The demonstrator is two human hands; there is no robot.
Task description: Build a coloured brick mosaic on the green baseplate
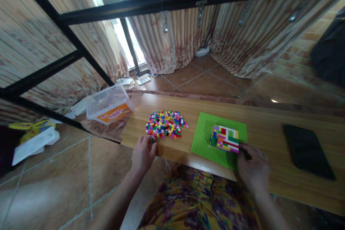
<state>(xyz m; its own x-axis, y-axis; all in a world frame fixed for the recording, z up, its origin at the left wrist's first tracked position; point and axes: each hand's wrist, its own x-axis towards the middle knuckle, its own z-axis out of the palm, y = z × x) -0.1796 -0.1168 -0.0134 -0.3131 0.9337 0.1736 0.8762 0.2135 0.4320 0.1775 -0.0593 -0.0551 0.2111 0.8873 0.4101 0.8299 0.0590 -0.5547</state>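
A heaped pile of small colourful toy bricks lies on the wooden table. My left hand is at its near left edge, thumb and forefinger a little apart beside the bricks; no brick shows clearly between them. To the right is a green baseplate bearing a block built of multicoloured bricks, its top patterned in white, red, green and yellow. At the near right corner of that block is my right hand, its forefinger by the corner and the thumb apart. The other right fingers are in shadow and partly hidden.
A dark flat tablet-like object lies at the table's right. Off the table's left end stands a clear plastic bin with an orange label. Black metal bars cross above, before striped curtains. The wooden table is narrow.
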